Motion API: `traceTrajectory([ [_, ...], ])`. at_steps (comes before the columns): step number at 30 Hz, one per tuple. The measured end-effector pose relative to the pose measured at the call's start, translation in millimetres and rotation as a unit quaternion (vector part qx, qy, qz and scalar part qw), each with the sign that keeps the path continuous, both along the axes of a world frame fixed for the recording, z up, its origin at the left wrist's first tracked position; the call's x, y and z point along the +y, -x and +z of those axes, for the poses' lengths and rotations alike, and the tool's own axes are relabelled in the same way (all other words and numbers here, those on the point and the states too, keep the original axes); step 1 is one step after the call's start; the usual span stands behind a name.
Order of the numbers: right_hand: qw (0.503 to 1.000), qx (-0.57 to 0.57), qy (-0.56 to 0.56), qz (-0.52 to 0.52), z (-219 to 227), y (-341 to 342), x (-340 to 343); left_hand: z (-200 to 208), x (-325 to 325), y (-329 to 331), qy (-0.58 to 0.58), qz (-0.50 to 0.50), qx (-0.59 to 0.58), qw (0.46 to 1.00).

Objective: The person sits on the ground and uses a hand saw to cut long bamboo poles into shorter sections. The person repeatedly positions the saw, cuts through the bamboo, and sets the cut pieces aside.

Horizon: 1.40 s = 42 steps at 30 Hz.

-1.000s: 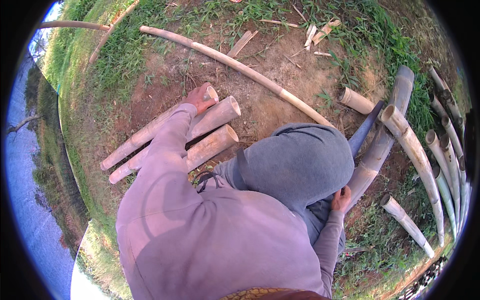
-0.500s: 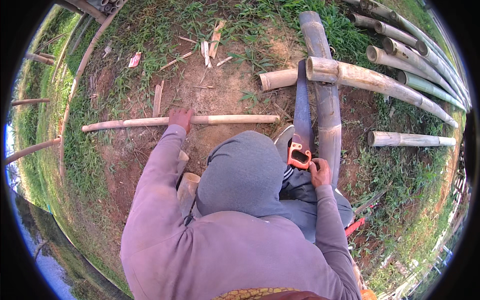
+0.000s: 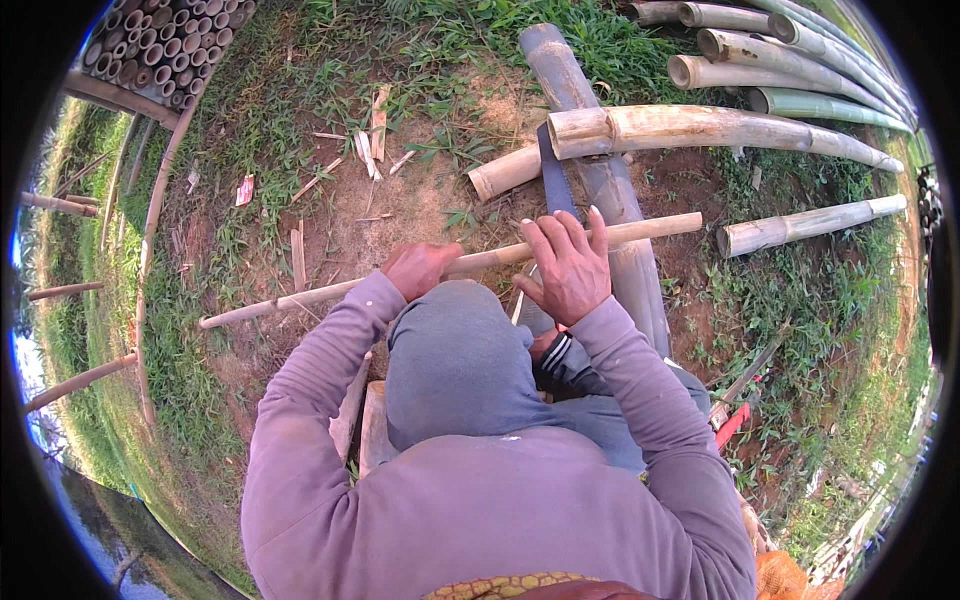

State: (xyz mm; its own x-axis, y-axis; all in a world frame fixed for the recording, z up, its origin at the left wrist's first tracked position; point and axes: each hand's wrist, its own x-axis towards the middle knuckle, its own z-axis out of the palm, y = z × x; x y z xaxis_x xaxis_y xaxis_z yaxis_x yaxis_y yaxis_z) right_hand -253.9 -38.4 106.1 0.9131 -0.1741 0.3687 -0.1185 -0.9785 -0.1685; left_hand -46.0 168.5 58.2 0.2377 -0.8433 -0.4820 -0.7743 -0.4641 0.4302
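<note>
A long thin bamboo pole (image 3: 300, 298) runs across in front of my knees, from lower left to upper right. My left hand (image 3: 420, 268) is closed around it near its middle. My right hand (image 3: 570, 265) holds it further right, fingers spread over the top. Behind the right hand, a dark saw blade (image 3: 553, 180) lies along a thick grey bamboo culm (image 3: 590, 150); its handle is hidden by my hand.
Several thick bamboo culms (image 3: 760, 125) lie at the upper right, and a short cut piece (image 3: 505, 172) lies beside the blade. Stacked bamboo tubes (image 3: 165, 40) are at the upper left. A red-handled tool (image 3: 733, 422) lies right of my leg. Split pieces (image 3: 372, 430) rest by my left knee.
My right hand has let go of the orange-handled saw and moved onto the thin pole. The pole has come up off the ground, closer to me, with my left hand still on it.
</note>
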Motion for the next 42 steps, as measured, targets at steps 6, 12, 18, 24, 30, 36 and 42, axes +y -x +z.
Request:
traceTrajectory([
  [6, 0.981, 0.17, -0.02, -0.087, -83, 94, -47, -2, -157, -3, 0.315, 0.004, -0.157, 0.936],
  [12, 0.942, 0.294, -0.099, -0.127, -89, 170, -3, 14, -313, -15, 0.018, 0.004, -0.17, 0.985],
  [18, 0.934, 0.308, -0.129, -0.127, -110, 191, 4, -6, -286, -20, 0.053, 0.005, -0.147, 0.988],
  [24, 0.919, 0.349, -0.127, -0.132, -105, 192, -11, -12, -88, -89, 0.049, 0.062, -0.189, 0.979],
  [30, 0.91, 0.354, -0.15, -0.153, -107, 200, -2, 24, 169, -162, -0.126, 0.241, -0.373, 0.887],
  [36, 0.908, 0.372, -0.142, -0.134, -110, 188, -2, 29, 392, -230, -0.073, 0.571, -0.457, 0.678],
  [42, 0.906, 0.381, -0.123, -0.138, -113, 185, -11, 7, 124, -138, 0.248, 0.26, -0.368, 0.858],
])
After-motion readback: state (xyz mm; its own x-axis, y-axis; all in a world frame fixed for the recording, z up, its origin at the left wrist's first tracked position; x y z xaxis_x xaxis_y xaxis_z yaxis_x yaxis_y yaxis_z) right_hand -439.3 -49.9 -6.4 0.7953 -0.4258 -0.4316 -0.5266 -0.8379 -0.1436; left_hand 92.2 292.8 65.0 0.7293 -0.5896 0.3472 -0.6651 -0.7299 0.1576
